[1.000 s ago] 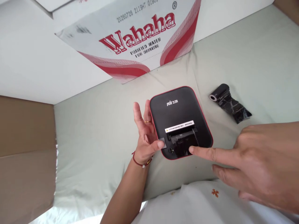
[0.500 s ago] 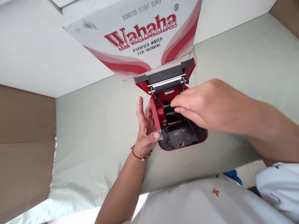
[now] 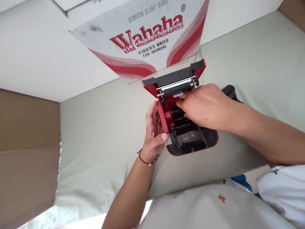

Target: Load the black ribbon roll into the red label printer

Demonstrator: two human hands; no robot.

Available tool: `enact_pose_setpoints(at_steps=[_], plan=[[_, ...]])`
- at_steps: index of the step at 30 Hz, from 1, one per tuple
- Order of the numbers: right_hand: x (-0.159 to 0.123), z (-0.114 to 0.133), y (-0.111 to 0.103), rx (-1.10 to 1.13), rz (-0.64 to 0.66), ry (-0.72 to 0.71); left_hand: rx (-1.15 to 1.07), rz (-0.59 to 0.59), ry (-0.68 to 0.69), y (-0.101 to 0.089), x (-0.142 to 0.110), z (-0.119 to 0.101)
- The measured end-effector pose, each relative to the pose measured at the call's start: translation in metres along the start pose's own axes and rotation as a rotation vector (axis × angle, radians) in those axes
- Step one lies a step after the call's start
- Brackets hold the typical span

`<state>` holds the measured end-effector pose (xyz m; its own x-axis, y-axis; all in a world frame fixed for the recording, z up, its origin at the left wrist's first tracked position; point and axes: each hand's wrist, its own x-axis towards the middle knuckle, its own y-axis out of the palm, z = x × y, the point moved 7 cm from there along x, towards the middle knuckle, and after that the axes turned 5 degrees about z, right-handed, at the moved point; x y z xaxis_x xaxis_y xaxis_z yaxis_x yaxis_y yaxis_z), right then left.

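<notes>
head view: find the printer [image 3: 164,117] between the fingers of both hands, with its lid [image 3: 172,76] raised just beyond the right fingertips. holding the printer's left wall with the left hand [image 3: 154,136], fingers half curled along the outside and thumb laid on the grey tab [image 3: 168,140]. reaching into the bay with the right hand [image 3: 205,106], fingers bunched close together at the black roll [image 3: 177,114]; cannot tell whether pinching it or only touching it, with the tips partly hidden. note the black film [image 3: 193,138] spread flat over the front, on the near side of the right fingers, and the spare roll [image 3: 229,90] beyond the right wrist, half covered by it. to handle this well, brace the wall firmly with the left fingers, so as not to let the printer rock on the sheet [image 3: 107,127]. work the roll lightly with the right fingertips, best near its ends, and avoid dragging or creasing the film. steer clear of the roller [image 3: 175,90] just above the right knuckles, and mind the box [image 3: 152,35] behind the lid. before letting go, check for a level seat between both bay walls.
</notes>
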<state>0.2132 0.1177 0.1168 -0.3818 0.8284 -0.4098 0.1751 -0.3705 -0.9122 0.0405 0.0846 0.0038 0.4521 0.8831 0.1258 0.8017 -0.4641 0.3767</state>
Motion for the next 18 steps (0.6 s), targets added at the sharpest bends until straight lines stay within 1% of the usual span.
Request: enact_pose_setpoints(at_steps=[1,5,7,10,13,15,18], plan=[[0.000,0.000,0.002,-0.008,0.022,0.004,0.000,-0.001,-0.003,0.000,0.000,0.000],[-0.002,-0.005,0.000,-0.009,-0.019,-0.020,0.000,-0.001,-0.008,0.000,0.000,-0.001],[-0.002,-0.008,0.000,0.027,-0.024,-0.035,-0.005,0.005,-0.011,0.000,0.000,-0.001],[-0.001,-0.011,-0.002,0.152,-0.046,-0.078,-0.006,0.017,-0.016,0.001,0.000,-0.002],[-0.013,-0.017,-0.008,0.310,-0.093,-0.154,0.006,0.017,-0.020,0.000,-0.001,-0.003],[-0.030,-0.035,-0.014,0.376,-0.141,-0.143,0.012,0.017,-0.026,-0.002,-0.001,-0.003],[-0.062,-0.087,-0.023,0.387,-0.191,-0.006,0.019,0.014,-0.023,-0.004,-0.002,-0.001]])
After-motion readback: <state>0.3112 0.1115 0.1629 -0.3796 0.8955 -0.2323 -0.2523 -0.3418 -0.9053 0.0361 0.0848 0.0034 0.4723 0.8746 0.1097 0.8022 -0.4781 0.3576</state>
